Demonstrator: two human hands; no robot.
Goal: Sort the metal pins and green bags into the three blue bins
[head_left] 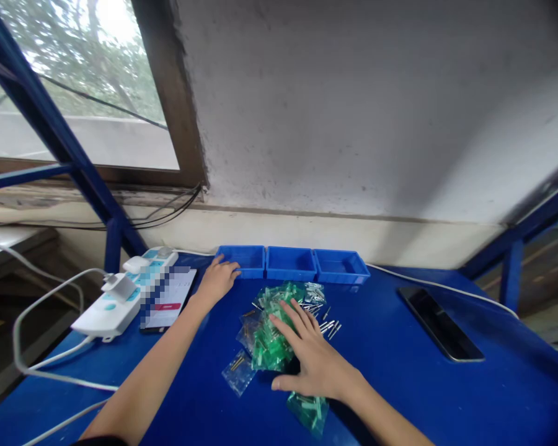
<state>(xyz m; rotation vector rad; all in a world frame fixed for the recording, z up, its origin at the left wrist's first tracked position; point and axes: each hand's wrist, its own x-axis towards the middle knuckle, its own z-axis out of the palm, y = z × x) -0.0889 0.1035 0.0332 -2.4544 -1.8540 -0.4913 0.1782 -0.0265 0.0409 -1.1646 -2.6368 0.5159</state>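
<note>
My left hand (217, 280) rests at the front left corner of the leftmost blue plastic bin (248, 272), its fingers apart over the rim. Two more blue bins, the middle one (291, 274) and the right one (341, 276), stand in a row beside it. My right hand (314, 353) is spread over a heap of small green and clear plastic bags (272, 347), with nothing seen gripped in it. Loose metal pins (332, 328) lie right of the heap. A clear bag with brass-coloured pins (239, 371) lies at its left, and a green bag (310, 412) lies below my right wrist.
A white power strip (106, 313) with plugs and cables sits at the left beside a phone with a lit screen (170, 300). A dark phone (439, 325) lies on the blue table (446, 402) at the right. Blue frame posts and a wall bound the table.
</note>
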